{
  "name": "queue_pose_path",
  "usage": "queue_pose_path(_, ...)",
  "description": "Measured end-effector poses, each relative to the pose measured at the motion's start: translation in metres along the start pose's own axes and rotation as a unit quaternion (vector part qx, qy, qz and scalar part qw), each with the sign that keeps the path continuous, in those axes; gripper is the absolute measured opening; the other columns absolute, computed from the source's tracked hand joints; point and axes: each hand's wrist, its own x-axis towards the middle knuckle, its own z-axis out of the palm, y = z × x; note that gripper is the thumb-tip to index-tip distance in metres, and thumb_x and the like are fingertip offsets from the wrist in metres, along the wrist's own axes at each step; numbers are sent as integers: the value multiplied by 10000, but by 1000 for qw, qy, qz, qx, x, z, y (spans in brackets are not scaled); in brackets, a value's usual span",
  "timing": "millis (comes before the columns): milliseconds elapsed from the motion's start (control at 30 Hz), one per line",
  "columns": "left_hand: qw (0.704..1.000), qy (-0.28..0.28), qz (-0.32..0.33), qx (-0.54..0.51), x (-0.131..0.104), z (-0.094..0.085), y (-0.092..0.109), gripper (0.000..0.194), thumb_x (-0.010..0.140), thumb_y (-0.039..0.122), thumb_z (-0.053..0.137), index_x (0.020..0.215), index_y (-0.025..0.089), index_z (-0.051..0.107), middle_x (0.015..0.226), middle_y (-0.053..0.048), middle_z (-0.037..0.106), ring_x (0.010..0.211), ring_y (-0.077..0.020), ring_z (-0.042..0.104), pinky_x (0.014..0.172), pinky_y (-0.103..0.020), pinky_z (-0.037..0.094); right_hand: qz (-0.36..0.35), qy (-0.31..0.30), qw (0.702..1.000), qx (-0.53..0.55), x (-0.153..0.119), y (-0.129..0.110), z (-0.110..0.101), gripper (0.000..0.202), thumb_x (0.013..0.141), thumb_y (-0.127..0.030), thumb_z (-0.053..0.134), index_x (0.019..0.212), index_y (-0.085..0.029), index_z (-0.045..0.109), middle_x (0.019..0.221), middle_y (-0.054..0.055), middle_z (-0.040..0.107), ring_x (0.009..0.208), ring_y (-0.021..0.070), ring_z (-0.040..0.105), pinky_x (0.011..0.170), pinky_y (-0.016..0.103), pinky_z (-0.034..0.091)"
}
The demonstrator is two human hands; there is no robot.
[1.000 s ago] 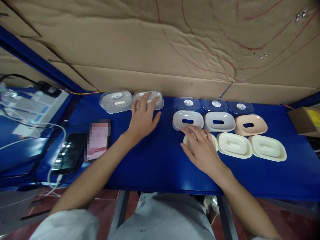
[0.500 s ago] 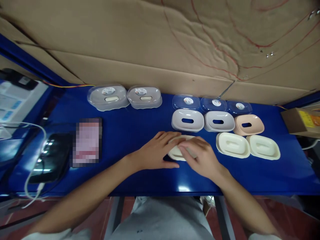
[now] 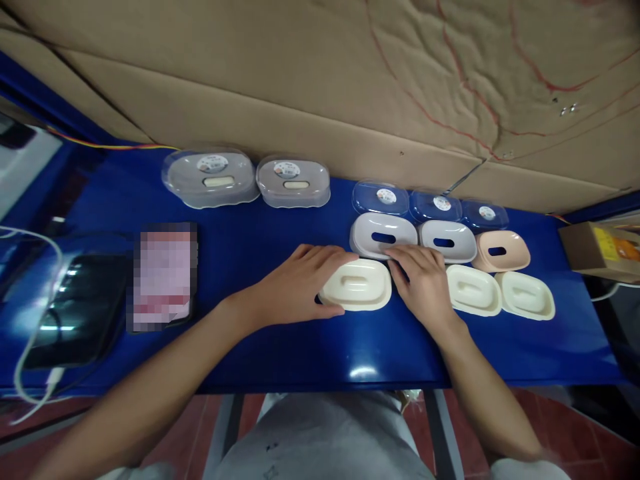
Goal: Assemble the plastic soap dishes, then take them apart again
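Brown paper or cardboard backing (image 3: 200,87) rises behind a glossy blue tabletop (image 3: 280,360). On the tabletop's far right stands a small cardboard box (image 3: 580,247). The left hand (image 3: 305,287) spans the left end of a cream oval plastic tray (image 3: 356,288), fingers along its far rim and thumb at its near one, holding it; the tray sits in front of the person, between the hands. The right hand (image 3: 425,283) is half curled, fingertips at the near rim of a pale grey oval plastic shell with a slot (image 3: 367,232); whether it grips the shell, I cannot tell. Two clear-covered oval boxes (image 3: 295,193) stand side by side at the back left. Next to the shell, in line, are a second pale grey one and a peach oval shell (image 3: 513,251). Two more cream trays (image 3: 527,303) lie right of the right hand. Three clear oval lids (image 3: 369,201) bearing round white labels (image 3: 386,196) lie behind the shells.
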Motion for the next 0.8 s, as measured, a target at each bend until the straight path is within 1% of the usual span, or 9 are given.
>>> queue_pose_path(133,1000,7,-16,-8,0,2,-6,913,873,423,882,1599,214,369,1560,-144,578,1447,-360,543,1180,-480,383,5,39,999,10,1,0,0,262,1098,-230,591,1306,-248,750,1191,75,830,1098,252,749,990,423,488)
queue_pose_path(267,998,41,-53,-2,3,3,-17,965,870,472,877,1636,213,350,1610,-181,544,1443,-410,546,1178,-538,398,-2,90,995,39,1,-4,-7,273,1077,-208,624,1312,-261,754,1170,78,829,1088,255,762,963,426,509)
queue_pose_path(333,996,58,-64,-8,4,3,-22,1007,867,472,878,1663,218,316,1645,-191,511,1453,-422,540,1182,-559,408,-10,101,993,53,1,-9,-10,298,1066,-194,633,1325,-280,752,1173,75,828,1094,263,764,970,437,515)
queue_pose_path(467,993,85,-64,-49,6,5,-28,1116,835,462,912,1700,236,244,1703,-203,442,1504,-424,503,1213,-586,411,-45,94,992,71,-2,-21,-11,314,1053,-163,648,1328,-276,748,1160,70,832,1077,253,767,959,426,519)
queue_pose_path(600,990,111,-45,-74,5,10,-32,1217,816,505,939,1729,277,167,1749,-215,361,1561,-421,445,1241,-595,402,-82,65,991,83,-4,-30,-7,291,1056,-135,636,1293,-257,753,1159,64,835,1074,236,762,945,405,509)
queue_pose_path(700,989,114,-24,-89,5,14,-35,1272,801,553,941,1746,300,129,1736,-219,373,1556,-426,449,1246,-599,401,-101,46,989,95,-5,-34,-5,291,1055,-121,635,1297,-238,746,1160,60,833,1086,227,754,964,399,497)
queue_pose_path(800,990,112,-6,-89,5,16,-35,1252,812,572,926,1751,318,139,1695,-208,431,1536,-426,465,1232,-603,412,-112,24,988,104,-6,-35,-5,295,1059,-127,631,1311,-237,740,1162,53,832,1081,219,748,967,397,488)
